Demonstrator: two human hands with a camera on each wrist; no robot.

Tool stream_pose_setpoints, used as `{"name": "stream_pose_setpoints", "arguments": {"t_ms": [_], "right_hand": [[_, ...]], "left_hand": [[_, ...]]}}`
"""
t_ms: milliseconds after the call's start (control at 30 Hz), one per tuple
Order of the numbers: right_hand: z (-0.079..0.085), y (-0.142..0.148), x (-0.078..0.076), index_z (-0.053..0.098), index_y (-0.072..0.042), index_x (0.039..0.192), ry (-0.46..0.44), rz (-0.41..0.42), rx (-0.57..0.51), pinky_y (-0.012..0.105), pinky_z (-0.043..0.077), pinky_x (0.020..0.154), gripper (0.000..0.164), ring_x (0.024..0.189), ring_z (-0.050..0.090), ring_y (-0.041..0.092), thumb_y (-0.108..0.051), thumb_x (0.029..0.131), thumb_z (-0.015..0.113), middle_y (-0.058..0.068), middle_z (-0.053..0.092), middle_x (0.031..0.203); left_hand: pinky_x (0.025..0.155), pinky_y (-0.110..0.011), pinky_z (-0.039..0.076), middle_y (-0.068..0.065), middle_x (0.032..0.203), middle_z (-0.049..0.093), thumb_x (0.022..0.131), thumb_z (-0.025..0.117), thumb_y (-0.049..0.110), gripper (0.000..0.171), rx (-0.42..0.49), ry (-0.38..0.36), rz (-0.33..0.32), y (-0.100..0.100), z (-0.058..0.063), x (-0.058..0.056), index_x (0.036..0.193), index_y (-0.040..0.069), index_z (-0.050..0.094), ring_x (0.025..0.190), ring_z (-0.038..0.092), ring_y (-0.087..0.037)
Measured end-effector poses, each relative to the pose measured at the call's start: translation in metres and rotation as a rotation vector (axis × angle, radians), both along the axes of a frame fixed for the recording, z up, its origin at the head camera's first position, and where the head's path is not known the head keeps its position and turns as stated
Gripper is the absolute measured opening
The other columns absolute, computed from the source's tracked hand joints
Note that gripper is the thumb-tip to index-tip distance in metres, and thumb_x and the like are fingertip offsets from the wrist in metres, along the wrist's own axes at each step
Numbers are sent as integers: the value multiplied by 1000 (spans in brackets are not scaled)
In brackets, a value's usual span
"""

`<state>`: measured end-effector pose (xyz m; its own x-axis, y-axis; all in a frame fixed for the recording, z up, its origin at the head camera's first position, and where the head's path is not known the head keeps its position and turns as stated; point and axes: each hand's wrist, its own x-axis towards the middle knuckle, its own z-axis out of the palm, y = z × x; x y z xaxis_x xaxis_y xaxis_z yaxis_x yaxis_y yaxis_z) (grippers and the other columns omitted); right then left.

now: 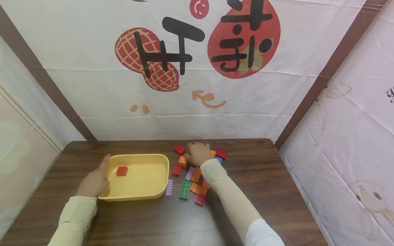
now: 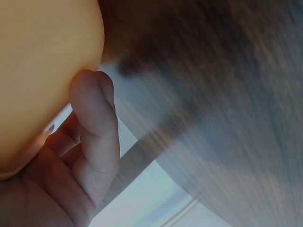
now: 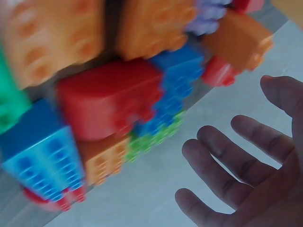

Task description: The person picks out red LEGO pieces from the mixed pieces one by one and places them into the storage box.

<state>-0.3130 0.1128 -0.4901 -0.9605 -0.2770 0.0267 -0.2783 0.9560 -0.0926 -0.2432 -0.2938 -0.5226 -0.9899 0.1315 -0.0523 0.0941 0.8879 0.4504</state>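
Note:
A shallow yellow tray [image 1: 138, 188] sits on the left half of the table with one red brick [image 1: 122, 171] inside. At its left side my left hand [image 1: 93, 181] holds the rim, one finger stretched along the edge. In the left wrist view, a fingertip [image 2: 87, 87] presses against the tray's outer wall. My right hand [image 1: 198, 154] reaches over the far part of a loose spread of toy building bricks. Its fingers [image 3: 218, 175] are spread apart in the right wrist view, with nothing held, beside a rounded red brick [image 3: 109, 99] and a blue brick [image 3: 42, 151].
Around the right hand lie a green brick [image 1: 184, 190], an orange brick [image 1: 198, 189], a purple brick [image 1: 169, 188] close by the tray, and several others. The dark wooden table [image 1: 147, 222] ends at a printed cloth [image 1: 184, 126] behind it.

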Motion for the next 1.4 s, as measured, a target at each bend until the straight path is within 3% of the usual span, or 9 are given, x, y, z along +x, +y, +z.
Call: {"name": "stream_pose_setpoints", "arguments": {"t_ms": [200, 400, 767, 933, 1167, 1400], "right_hand": [[-5, 37, 4, 66, -13, 132, 16, -39, 13, 60, 42, 99, 48, 114, 62, 31, -42, 94, 69, 7, 68, 122], [-11, 69, 7, 65, -12, 134, -28, -100, -1, 59, 41, 99, 48, 114, 62, 31, -39, 94, 67, 8, 68, 122], [-22, 110, 7, 71, -13, 121, 27, -181, 13, 54, 49, 87, 27, 101, 65, 32, -20, 96, 66, 10, 69, 110], [-30, 125, 4, 72, -15, 122, 21, -202, 11, 53, 50, 86, 29, 100, 64, 33, -16, 94, 65, 10, 68, 108], [-40, 142, 4, 66, -12, 124, 59, -243, -63, 55, 52, 86, 32, 99, 64, 35, -14, 92, 70, 12, 69, 109], [-45, 151, 4, 63, -9, 122, 63, -228, -119, 50, 54, 86, 33, 99, 64, 33, -14, 92, 73, 14, 66, 109]], "left_hand": [[56, -48, 46, -32, 91, 62, 78, 55, 0, 106, 6, -19, -2, 1, 2, 0, 161, 14, -9, 64, 53, -31], [57, -49, 46, -33, 92, 61, 77, 56, 0, 106, -2, -24, -4, 3, 4, 0, 161, 12, -8, 64, 53, -32], [56, -49, 45, -30, 86, 61, 78, 55, 0, 104, -6, -6, -8, 3, -1, -2, 161, 11, -7, 62, 53, -31], [56, -50, 45, -29, 84, 61, 78, 53, 0, 102, -11, 19, -16, 3, 1, -3, 161, 10, -6, 61, 53, -31], [59, -54, 47, -32, 87, 61, 80, 52, 0, 100, -9, -4, -9, 2, 2, -4, 161, 11, -6, 64, 54, -33], [56, -50, 45, -28, 83, 61, 80, 51, 0, 100, -7, -7, -4, 1, 1, -3, 161, 12, -6, 62, 53, -32]]}}
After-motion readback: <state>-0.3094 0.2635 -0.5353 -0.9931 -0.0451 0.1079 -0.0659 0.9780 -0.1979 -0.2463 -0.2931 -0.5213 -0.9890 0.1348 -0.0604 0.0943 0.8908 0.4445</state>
